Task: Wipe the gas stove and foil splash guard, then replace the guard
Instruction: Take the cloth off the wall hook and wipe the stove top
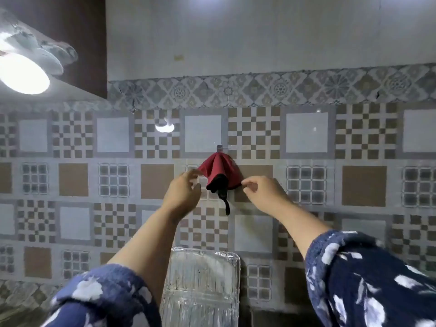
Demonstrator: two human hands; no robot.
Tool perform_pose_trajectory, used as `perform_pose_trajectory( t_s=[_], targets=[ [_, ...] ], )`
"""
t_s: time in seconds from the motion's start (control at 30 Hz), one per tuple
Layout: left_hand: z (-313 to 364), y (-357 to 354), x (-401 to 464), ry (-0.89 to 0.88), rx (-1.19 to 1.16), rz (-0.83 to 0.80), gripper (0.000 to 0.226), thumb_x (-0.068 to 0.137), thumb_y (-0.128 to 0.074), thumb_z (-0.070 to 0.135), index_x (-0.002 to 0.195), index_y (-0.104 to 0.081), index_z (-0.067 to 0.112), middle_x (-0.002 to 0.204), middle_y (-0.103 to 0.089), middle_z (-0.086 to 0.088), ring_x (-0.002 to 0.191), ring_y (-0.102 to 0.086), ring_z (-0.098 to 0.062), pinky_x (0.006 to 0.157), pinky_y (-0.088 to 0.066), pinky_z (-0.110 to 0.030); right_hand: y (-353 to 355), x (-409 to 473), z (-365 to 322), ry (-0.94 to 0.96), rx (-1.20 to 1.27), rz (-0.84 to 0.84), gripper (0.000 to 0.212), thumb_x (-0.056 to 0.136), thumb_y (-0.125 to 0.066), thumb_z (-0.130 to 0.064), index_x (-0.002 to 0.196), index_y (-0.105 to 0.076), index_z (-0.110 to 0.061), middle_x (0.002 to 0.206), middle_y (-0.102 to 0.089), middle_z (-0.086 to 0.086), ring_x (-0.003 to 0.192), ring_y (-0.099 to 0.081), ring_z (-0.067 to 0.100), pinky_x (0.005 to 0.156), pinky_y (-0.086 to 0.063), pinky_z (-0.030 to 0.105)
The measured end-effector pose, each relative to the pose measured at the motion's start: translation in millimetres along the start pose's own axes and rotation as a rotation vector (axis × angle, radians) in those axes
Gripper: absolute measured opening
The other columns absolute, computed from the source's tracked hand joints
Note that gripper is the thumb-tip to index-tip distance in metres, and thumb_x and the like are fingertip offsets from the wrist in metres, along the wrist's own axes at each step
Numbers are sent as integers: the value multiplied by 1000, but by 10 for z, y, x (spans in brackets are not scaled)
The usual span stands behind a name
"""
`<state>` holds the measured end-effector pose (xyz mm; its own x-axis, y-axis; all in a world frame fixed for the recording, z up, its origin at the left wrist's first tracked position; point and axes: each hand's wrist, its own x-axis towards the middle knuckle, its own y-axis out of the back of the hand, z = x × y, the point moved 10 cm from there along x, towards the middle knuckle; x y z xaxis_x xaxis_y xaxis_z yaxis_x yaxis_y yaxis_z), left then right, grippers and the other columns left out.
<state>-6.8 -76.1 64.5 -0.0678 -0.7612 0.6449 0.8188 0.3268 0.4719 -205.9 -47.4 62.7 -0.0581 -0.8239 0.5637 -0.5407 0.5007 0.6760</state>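
Note:
A red cloth [218, 169] with a black underside and a dangling black strip hangs from a small hook [219, 147] on the tiled wall. My left hand [182, 193] pinches the cloth's left lower corner. My right hand [262, 192] pinches its right lower corner, so the cloth is spread between them. Below my arms the foil splash guard [203, 286] stands upright against the wall. The gas stove is out of view.
A patterned tile wall [306, 185] fills the view. A lit lamp [21, 74] and a dark cabinet [77, 31] sit at the upper left. My blue floral sleeves cover the lower corners.

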Motion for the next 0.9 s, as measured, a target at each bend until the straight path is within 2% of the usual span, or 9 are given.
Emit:
perform_pose_trajectory(
  t_s=[0.17, 0.27, 0.37, 0.47, 0.53, 0.63, 0.73, 0.83, 0.9],
  targets=[
    [-237, -111, 525, -17, -80, 115, 33, 95, -50, 19, 126, -53, 29, 134, -55, -3, 120, -52, -20, 96, -43, -33, -155, 585, -59, 47, 141, 169, 32, 93, -58, -16, 123, -62, -28, 130, -61, -3, 114, -59, 17, 94, -49, 29],
    [-333, -295, 668, -38, -206, 139, 34, 96, -49, 17, 127, -55, 29, 128, -58, 3, 113, -55, -13, 90, -44, -28, -215, 760, 19, 50, 200, 317, 35, 90, -61, -11, 122, -63, -26, 127, -62, 0, 111, -60, 20, 93, -52, 35],
    [-436, -385, 744, -31, -290, 206, 36, 93, -52, 17, 126, -55, 32, 119, -64, 4, 100, -62, -13, 88, -54, -38, -330, 876, 157, 37, 239, 430, 32, 85, -63, -5, 111, -67, -24, 107, -66, 1, 96, -63, 21, 86, -55, 41],
    [-448, -357, 818, -7, -313, 270, 32, 92, -53, 17, 120, -61, 30, 109, -67, 6, 98, -65, -16, 88, -55, -41, -407, 964, 217, 7, 309, 450, 31, 83, -63, -5, 95, -68, -33, 89, -67, -3, 84, -64, 20, 75, -58, 45],
    [-427, -279, 850, 12, -400, 322, 30, 93, -52, 14, 116, -65, 29, 104, -68, 6, 93, -66, -14, 87, -56, -37, -278, 966, 155, 40, 344, 514, 29, 84, -60, -3, 91, -70, -30, 93, -69, -2, 87, -64, 18, 78, -57, 41],
    [-257, -127, 863, -8, -469, 367, 31, 94, -49, 12, 115, -66, 28, 112, -68, 6, 97, -65, -11, 91, -53, -30, 74, 878, 14, 70, 356, 582, 28, 87, -54, -1, 92, -72, -22, 101, -64, -1, 91, -60, 13, 83, -50, 25],
    [14, 13, 754, -41, -482, 349, 34, 95, -45, 10, 113, -66, 29, 109, -64, 12, 106, -62, -12, 97, -50, -29, 381, 713, -83, 87, 331, 577, 36, 87, -50, 2, 88, -73, -25, 102, -60, -1, 96, -58, 14, 88, -49, 25],
    [261, 20, 439, -29, -481, 265, 35, 96, -42, 7, 113, -66, 28, 96, -58, 19, 103, -61, -16, 96, -51, -33, 560, 384, -55, 40, 318, 480, 37, 86, -49, 3, 91, -75, -23, 106, -64, -3, 101, -57, 12, 95, -47, 25],
    [379, -39, 146, 5, -467, 189, 36, 97, -42, 7, 112, -66, 29, 91, -54, 25, 102, -61, -18, 96, -52, -37, 689, 42, -18, 6, 318, 428, 35, 86, -49, 3, 94, -75, -18, 106, -68, -2, 101, -58, 10, 93, -45, 21]
  ],
)
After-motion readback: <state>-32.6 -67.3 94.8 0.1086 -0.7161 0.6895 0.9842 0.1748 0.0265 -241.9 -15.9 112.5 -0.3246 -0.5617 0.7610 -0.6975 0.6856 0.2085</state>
